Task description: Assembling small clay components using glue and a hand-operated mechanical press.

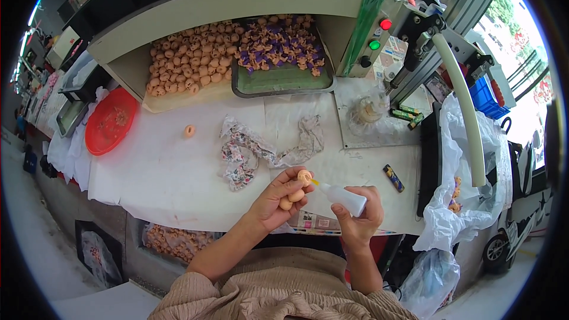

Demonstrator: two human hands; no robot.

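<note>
Peach round pieces [296, 196] | gripped in left hand [277, 198] | right hand [363, 212] grasping white bottle [346, 200] | yellow nozzle [316, 182] at topmost piece [304, 176]

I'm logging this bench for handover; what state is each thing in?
Left hand: closed around peach pieces.
Right hand: closed around squeeze bottle.
Squeeze bottle: tilted, nozzle at one piece.
Floral cloth: crumpled.
Green tray: partly filled.
Red button: seemingly lit.
Green button: seemingly lit.

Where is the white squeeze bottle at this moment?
In the head view, the white bottle is in the right hand, its yellow tip near the round piece in the left hand.
</note>
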